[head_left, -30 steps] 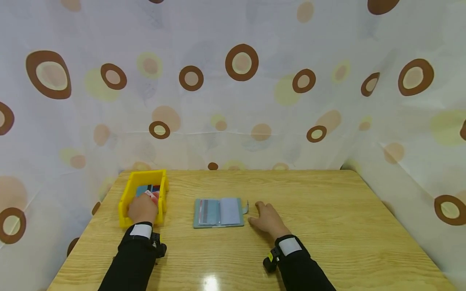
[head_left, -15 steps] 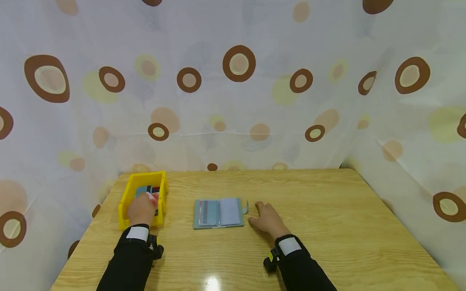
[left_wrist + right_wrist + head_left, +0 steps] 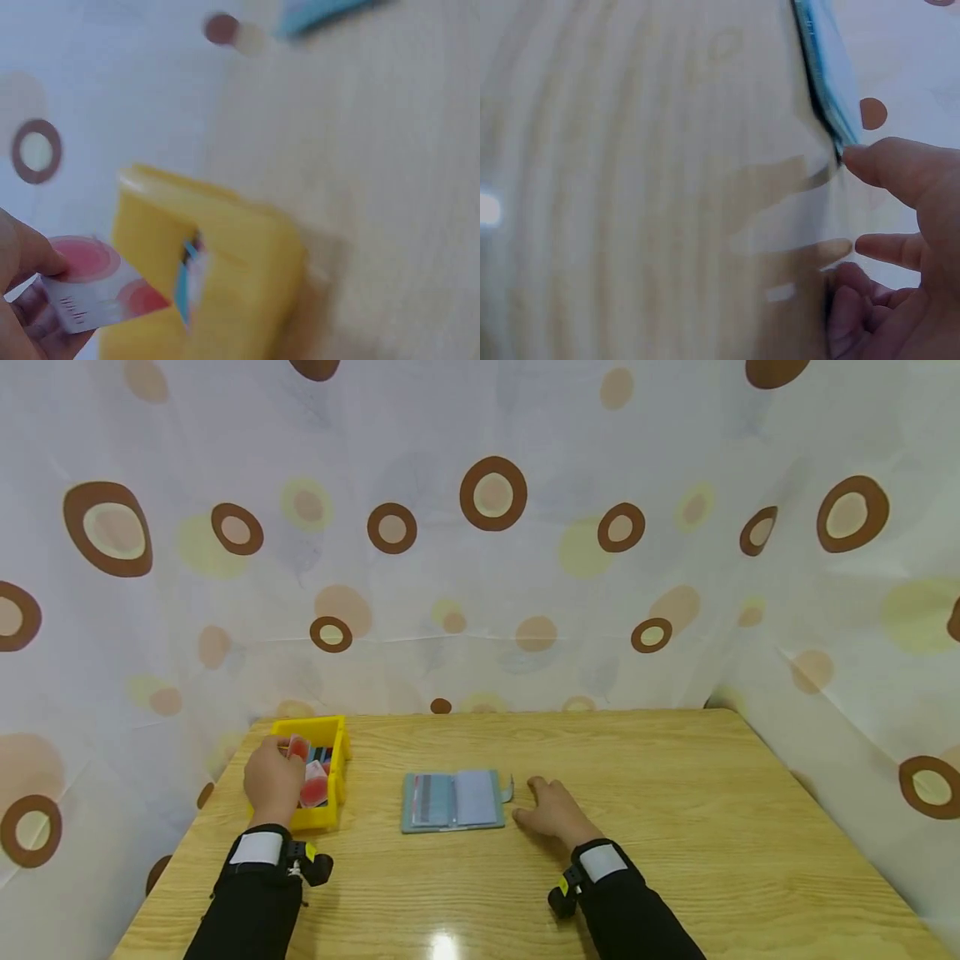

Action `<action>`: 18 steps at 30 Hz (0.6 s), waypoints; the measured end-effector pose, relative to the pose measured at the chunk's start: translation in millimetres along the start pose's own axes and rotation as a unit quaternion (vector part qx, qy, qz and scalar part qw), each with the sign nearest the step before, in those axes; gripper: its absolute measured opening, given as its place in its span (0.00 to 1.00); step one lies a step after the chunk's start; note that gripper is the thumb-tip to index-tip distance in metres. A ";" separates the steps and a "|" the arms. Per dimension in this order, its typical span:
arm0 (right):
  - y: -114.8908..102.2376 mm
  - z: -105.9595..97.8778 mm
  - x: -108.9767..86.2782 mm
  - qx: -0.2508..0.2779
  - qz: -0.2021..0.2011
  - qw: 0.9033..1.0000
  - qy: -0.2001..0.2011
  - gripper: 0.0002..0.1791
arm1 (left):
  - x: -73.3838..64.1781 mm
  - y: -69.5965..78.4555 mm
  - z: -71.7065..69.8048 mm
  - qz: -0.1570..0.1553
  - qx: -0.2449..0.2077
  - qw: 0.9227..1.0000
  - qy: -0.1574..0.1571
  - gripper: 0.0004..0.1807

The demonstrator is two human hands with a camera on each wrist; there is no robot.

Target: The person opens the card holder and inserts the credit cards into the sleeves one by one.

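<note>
My left hand (image 3: 272, 781) is at the left side of a yellow bin (image 3: 336, 810) and pinches a white card with pink-red circles (image 3: 90, 261) between thumb and fingers. In the head view that card (image 3: 298, 747) is over the bin. Inside the bin lie more cards, one with a red round print (image 3: 314, 791) and some blue and dark ones. A light-blue card holder (image 3: 491, 779) lies spread flat at mid-table, clear sleeves showing. My right hand (image 3: 557, 814) rests just right of the holder, its thumb tip close to the edge, holding nothing.
The wooden table (image 3: 675, 827) stretches to the right and toward the front. A patterned curtain (image 3: 570, 660) stands along its back and sides. The holder's small strap (image 3: 507, 788) sticks out toward my right hand.
My left hand has lifted out of the bin and shifted a little left, bringing the card up with it. The right hand and the card holder stay where they were.
</note>
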State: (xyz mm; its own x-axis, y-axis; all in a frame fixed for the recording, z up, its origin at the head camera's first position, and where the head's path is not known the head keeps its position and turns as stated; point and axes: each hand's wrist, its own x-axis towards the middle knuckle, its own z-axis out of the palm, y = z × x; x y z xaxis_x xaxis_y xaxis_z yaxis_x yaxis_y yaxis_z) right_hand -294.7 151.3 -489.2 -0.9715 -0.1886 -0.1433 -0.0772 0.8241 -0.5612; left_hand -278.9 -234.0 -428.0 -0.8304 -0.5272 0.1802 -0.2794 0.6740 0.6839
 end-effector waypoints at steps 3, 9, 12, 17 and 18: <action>-2.5 -8.7 -0.3 0.019 -0.003 1.000 -0.025 0.37 | -3.2 19.9 -6.1 0.003 -0.069 0.998 0.002 0.18; -30.2 -12.8 -0.2 -0.050 -0.053 0.996 0.056 0.34 | -15.0 65.2 -3.6 0.039 -0.142 0.989 -0.025 0.16; -52.9 -7.7 -2.0 -0.063 -0.119 0.988 0.081 0.30 | -22.7 81.6 9.5 0.053 -0.163 0.984 -0.056 0.15; -74.9 4.2 -3.8 -0.064 -0.189 0.979 0.030 0.30 | -41.3 95.9 44.6 0.047 -0.181 0.975 -0.119 0.15; -75.0 6.4 -3.4 -0.074 -0.191 0.978 0.023 0.30 | -45.5 96.7 52.6 0.049 -0.180 0.974 -0.125 0.15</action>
State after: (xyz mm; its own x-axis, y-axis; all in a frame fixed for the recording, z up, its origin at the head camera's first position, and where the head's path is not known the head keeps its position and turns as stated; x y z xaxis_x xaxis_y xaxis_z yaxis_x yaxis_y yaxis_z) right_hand -284.2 86.6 -451.8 -0.8742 -0.4766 0.0926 -0.4652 0.7675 -0.4411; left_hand -293.5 -117.6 -407.3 -0.9489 -0.2957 0.1103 -0.0424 0.4659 0.8838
